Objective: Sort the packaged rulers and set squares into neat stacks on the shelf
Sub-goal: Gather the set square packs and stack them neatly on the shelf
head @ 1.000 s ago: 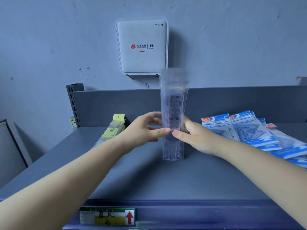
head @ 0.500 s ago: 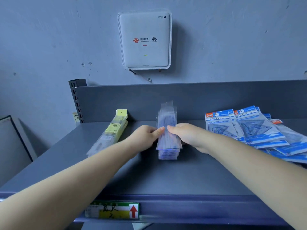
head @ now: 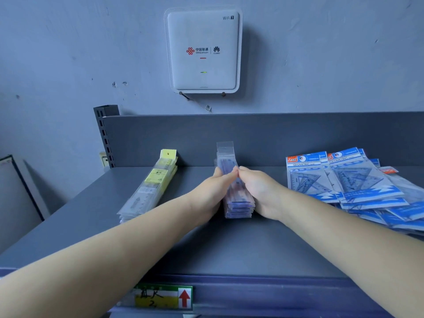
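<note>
A stack of clear-packaged blue rulers lies in the middle of the grey shelf. My left hand presses its left side and my right hand its right side, thumbs meeting on top of the stack. A stack of yellow-labelled rulers lies to the left, angled toward the back panel. On the right, blue-and-white packaged set squares lie in a loose, overlapping spread.
A dark back panel closes the shelf's rear, with a slotted upright post at its left end. A white router hangs on the wall above. A price label with a red arrow sits on the front edge.
The ruler pack held upright a second ago has been laid down onto the middle stack. Both hands have lowered and now clasp the stack's sides.
</note>
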A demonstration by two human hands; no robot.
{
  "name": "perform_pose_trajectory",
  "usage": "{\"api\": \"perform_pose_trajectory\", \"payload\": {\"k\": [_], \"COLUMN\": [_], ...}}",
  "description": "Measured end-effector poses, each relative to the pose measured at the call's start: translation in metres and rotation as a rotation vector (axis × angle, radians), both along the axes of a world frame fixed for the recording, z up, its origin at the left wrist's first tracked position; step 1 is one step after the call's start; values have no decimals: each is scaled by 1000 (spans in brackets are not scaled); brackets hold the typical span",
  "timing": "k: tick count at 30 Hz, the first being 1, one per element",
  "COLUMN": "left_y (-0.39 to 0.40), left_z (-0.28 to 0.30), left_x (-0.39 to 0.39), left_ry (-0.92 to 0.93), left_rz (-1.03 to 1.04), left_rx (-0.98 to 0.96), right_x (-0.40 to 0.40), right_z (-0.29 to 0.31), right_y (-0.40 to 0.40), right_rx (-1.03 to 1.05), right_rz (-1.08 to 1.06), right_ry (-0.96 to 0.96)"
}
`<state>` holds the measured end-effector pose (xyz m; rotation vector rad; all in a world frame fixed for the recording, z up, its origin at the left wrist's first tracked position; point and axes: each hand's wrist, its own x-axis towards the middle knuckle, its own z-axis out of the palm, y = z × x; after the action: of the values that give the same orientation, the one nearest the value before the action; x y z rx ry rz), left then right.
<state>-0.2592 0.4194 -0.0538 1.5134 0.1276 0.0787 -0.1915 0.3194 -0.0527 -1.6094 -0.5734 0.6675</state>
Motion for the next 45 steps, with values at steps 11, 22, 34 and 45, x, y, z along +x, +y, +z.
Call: {"api": "perform_pose_trajectory", "payload": {"k": [11, 22, 34, 45], "left_y": [9, -91, -155, -156], "left_z": [34, 50, 30, 20], "left_x": [-16, 3, 66, 87], "left_ry": [-185, -351, 308, 274], "left_rz": [359, 324, 323, 176], "left_rx": [805, 1268, 1149, 751], "right_x": [1, 24, 76, 95], "right_z": [36, 59, 55, 27], "right_y": [-35, -146, -256, -270], "right_rx": [-349, -624, -648, -616], "right_rz": [-74, -162, -118, -111], "right_ry": [-541, -1097, -1004, -849]}}
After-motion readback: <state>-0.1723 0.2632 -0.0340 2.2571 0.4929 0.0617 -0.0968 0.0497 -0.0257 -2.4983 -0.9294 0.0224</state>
